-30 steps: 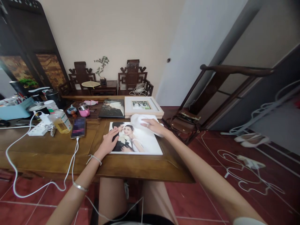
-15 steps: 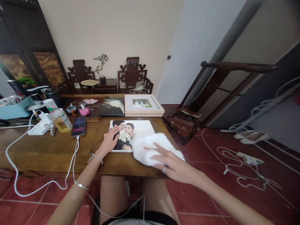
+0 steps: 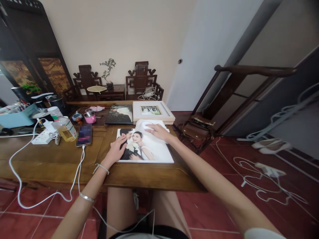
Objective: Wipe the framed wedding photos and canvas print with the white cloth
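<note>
A large printed photo of a couple (image 3: 154, 151) lies flat on the wooden table (image 3: 57, 156) in front of me. My left hand (image 3: 116, 151) rests flat on the photo's left edge, fingers spread. My right hand (image 3: 158, 132) presses a fluffy white cloth (image 3: 146, 125) onto the photo's far right corner. A white framed picture (image 3: 152, 112) and a dark photo print (image 3: 119, 114) lie just beyond it.
To the left on the table are a phone (image 3: 84, 135) on a white cable, a bottle of yellow liquid (image 3: 65, 129), a power strip (image 3: 41, 136) and a pink cup (image 3: 89, 117). A brown bag (image 3: 194, 130) hangs off a wooden rack to the right. Cables (image 3: 264, 179) lie on the red tile floor.
My right hand pulled the white cloth down to the photo's near right corner, then pushed it back up to the far right corner. My left hand stayed on the photo's left edge.
</note>
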### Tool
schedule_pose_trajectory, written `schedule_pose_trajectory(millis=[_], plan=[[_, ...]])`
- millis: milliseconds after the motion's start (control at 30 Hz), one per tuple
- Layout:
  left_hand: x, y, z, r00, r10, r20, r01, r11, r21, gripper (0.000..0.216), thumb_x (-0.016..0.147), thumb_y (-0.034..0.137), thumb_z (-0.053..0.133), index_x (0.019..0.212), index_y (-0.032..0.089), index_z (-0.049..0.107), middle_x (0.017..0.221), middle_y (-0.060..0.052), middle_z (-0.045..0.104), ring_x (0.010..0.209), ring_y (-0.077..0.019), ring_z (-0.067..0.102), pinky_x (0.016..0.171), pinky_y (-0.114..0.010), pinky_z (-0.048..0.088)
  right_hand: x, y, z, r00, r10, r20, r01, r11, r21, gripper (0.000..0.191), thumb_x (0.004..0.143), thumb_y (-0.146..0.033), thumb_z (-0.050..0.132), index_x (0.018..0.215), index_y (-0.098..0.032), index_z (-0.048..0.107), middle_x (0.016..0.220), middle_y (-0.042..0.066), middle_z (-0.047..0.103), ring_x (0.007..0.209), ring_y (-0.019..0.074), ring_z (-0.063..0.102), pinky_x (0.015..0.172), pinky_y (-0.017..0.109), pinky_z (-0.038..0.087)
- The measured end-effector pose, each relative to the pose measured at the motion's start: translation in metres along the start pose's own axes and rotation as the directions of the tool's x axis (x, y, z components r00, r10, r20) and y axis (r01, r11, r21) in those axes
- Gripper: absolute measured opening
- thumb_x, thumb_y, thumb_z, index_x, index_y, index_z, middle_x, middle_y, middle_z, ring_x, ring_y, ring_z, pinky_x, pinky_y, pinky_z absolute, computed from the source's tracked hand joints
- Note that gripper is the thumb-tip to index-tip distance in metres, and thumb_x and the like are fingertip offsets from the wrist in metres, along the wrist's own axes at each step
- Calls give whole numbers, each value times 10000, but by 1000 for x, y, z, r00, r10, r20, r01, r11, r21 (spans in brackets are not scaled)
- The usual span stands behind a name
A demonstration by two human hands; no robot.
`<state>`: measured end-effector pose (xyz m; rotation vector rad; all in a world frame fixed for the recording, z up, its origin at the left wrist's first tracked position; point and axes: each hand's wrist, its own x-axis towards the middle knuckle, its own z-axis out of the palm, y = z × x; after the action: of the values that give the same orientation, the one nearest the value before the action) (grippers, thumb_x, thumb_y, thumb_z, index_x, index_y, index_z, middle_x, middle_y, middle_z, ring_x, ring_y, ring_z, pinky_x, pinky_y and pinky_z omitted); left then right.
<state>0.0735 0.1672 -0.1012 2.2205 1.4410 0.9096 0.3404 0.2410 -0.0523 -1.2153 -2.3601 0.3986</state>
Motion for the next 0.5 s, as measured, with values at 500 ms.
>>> schedule_pose_trajectory(millis=[500], plan=[[-2, 9, 0, 999, -25, -28, 25, 1000, 0, 405, 925, 214, 453, 1311, 217, 574, 1448, -94, 489, 1382, -237, 403, 1141, -473, 314, -147, -106, -10, 933, -242, 265, 222, 970, 102, 283, 958, -297, 417, 913, -240, 691, 1284, 54, 635, 1327, 265, 446, 1124, 459, 316]])
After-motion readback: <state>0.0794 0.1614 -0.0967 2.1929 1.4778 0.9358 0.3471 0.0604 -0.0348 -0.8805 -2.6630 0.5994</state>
